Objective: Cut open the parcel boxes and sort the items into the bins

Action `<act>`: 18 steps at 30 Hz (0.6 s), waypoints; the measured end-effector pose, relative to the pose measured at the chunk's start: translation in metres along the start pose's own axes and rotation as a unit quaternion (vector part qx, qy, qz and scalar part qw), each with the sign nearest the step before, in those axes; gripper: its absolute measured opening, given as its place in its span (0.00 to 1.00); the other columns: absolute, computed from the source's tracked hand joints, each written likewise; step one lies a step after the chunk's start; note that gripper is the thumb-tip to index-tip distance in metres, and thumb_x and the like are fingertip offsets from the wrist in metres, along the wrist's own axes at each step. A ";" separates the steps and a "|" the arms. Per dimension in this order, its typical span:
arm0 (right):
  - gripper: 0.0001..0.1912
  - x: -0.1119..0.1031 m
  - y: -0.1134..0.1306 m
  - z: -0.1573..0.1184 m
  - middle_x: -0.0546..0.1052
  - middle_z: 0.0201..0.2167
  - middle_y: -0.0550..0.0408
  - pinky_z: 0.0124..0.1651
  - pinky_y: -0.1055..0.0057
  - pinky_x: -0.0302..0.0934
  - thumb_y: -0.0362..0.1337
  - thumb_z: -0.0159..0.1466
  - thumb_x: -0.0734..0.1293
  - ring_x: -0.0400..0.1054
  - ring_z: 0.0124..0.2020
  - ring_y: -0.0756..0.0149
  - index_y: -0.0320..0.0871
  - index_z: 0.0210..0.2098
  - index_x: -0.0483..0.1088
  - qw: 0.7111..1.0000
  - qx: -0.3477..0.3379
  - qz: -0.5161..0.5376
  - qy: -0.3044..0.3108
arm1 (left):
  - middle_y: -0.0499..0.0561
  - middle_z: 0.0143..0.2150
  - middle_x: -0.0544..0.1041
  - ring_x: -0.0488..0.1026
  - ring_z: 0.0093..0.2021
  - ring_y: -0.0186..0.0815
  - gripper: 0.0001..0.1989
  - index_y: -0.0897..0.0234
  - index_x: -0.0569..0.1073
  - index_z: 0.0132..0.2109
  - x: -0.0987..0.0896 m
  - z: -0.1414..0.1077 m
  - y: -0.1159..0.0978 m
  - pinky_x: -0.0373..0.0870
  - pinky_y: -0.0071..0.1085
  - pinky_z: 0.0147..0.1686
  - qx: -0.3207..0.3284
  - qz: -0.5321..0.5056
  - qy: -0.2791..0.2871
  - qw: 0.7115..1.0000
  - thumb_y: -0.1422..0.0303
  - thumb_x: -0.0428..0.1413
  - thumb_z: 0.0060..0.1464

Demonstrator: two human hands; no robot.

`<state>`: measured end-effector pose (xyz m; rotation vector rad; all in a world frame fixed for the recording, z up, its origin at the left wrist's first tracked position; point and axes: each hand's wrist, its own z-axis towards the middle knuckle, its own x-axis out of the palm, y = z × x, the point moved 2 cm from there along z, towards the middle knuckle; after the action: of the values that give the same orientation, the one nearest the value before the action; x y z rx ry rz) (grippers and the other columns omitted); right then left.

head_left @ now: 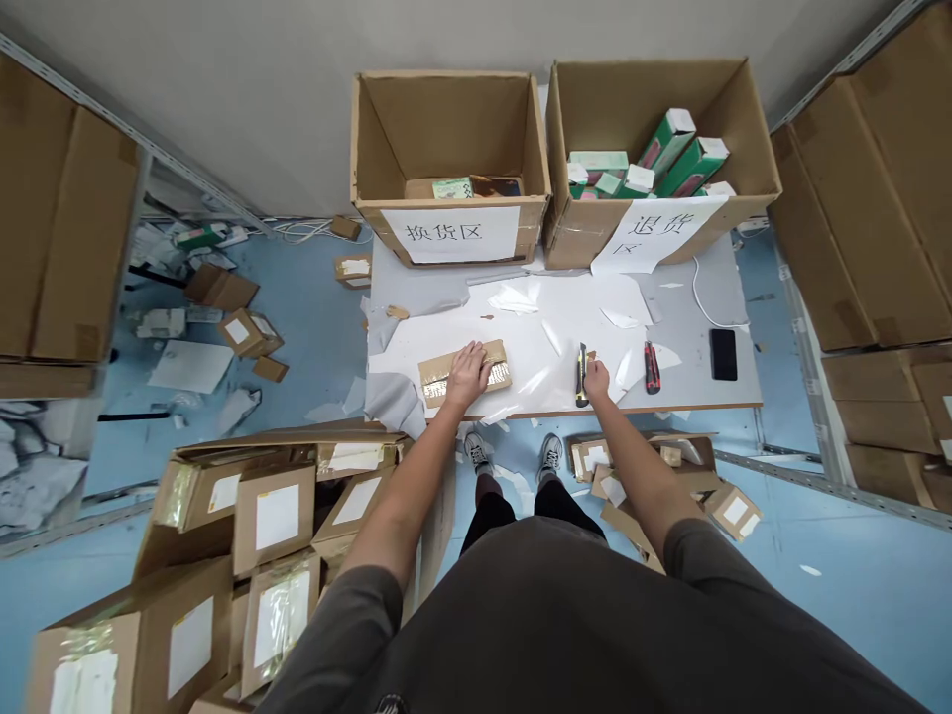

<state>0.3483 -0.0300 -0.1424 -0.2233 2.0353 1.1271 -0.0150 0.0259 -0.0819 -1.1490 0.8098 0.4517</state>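
A small flat cardboard box (431, 375) with shiny tape across it lies near the front left of the table. My left hand (468, 371) rests on top of it, fingers stretched out flat. To the right, a black and yellow utility knife (581, 375) points away from me at the table's front part. My right hand (596, 379) is closed at the knife's right side, gripping it; some fingers are hidden. A second utility knife, red and black (652, 368), lies apart to the right of that hand.
Two large open cartons stand at the back: the left carton (372, 223) holds a few items, the right carton (569, 238) several green boxes. A phone (723, 354) lies at right. Paper scraps (513, 298) litter the table. A big box of parcels (275, 511) stands at lower left.
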 end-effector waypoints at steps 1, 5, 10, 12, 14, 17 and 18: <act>0.27 0.004 -0.008 0.003 0.77 0.28 0.50 0.42 0.62 0.67 0.52 0.80 0.50 0.73 0.36 0.52 0.47 0.34 0.70 1.000 0.013 -0.009 -0.016 | 0.65 0.67 0.79 0.71 0.74 0.53 0.18 0.62 0.78 0.61 0.000 0.000 0.001 0.65 0.60 0.75 0.000 0.000 0.000 1.000 0.59 0.52 0.74; 0.22 0.012 -0.021 0.016 0.77 0.34 0.46 0.51 0.60 0.67 0.47 0.77 0.57 0.73 0.44 0.51 0.45 0.34 0.74 0.998 0.035 -0.039 -0.039 | 0.65 0.67 0.79 0.71 0.74 0.53 0.17 0.62 0.77 0.59 0.001 0.001 0.008 0.64 0.59 0.75 -0.003 0.006 -0.005 1.000 0.58 0.52 0.75; 0.21 0.006 0.007 0.011 0.79 0.47 0.38 0.57 0.55 0.66 0.43 0.74 0.59 0.71 0.51 0.48 0.39 0.52 0.79 0.995 -0.023 -0.034 -0.088 | 0.66 0.67 0.79 0.71 0.74 0.53 0.17 0.63 0.78 0.58 0.002 0.003 0.007 0.64 0.57 0.76 -0.004 0.020 -0.005 1.000 0.59 0.52 0.75; 0.23 0.011 0.033 -0.009 0.79 0.48 0.39 0.56 0.57 0.68 0.42 0.74 0.59 0.73 0.48 0.51 0.37 0.57 0.77 0.995 -0.081 0.010 -0.057 | 0.65 0.67 0.79 0.70 0.74 0.52 0.16 0.63 0.78 0.57 0.002 0.004 0.003 0.63 0.57 0.76 -0.011 0.025 0.006 1.000 0.60 0.52 0.75; 0.23 0.024 0.065 -0.037 0.80 0.47 0.43 0.52 0.61 0.70 0.44 0.74 0.60 0.74 0.41 0.56 0.39 0.59 0.76 0.988 -0.143 0.054 0.018 | 0.65 0.68 0.79 0.69 0.75 0.53 0.15 0.63 0.79 0.57 0.002 0.008 -0.002 0.62 0.57 0.77 -0.024 0.031 0.017 0.999 0.61 0.52 0.74; 0.24 0.052 0.109 -0.085 0.80 0.41 0.51 0.45 0.64 0.69 0.48 0.74 0.63 0.74 0.35 0.58 0.44 0.63 0.72 0.973 -0.184 0.059 0.128 | 0.65 0.69 0.77 0.68 0.75 0.52 0.15 0.63 0.79 0.58 -0.005 0.016 -0.008 0.62 0.56 0.76 -0.036 0.037 0.046 0.998 0.64 0.53 0.73; 0.24 0.060 0.121 -0.097 0.80 0.39 0.53 0.45 0.64 0.69 0.49 0.73 0.65 0.74 0.36 0.58 0.45 0.64 0.72 0.970 -0.192 0.038 0.144 | 0.65 0.70 0.77 0.68 0.75 0.52 0.15 0.63 0.79 0.58 -0.009 0.018 -0.009 0.62 0.55 0.76 -0.034 0.037 0.061 0.997 0.64 0.53 0.72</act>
<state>0.1949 -0.0220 -0.0778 -0.5343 2.0675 1.6129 -0.0085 0.0400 -0.0664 -1.2212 0.9522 0.4770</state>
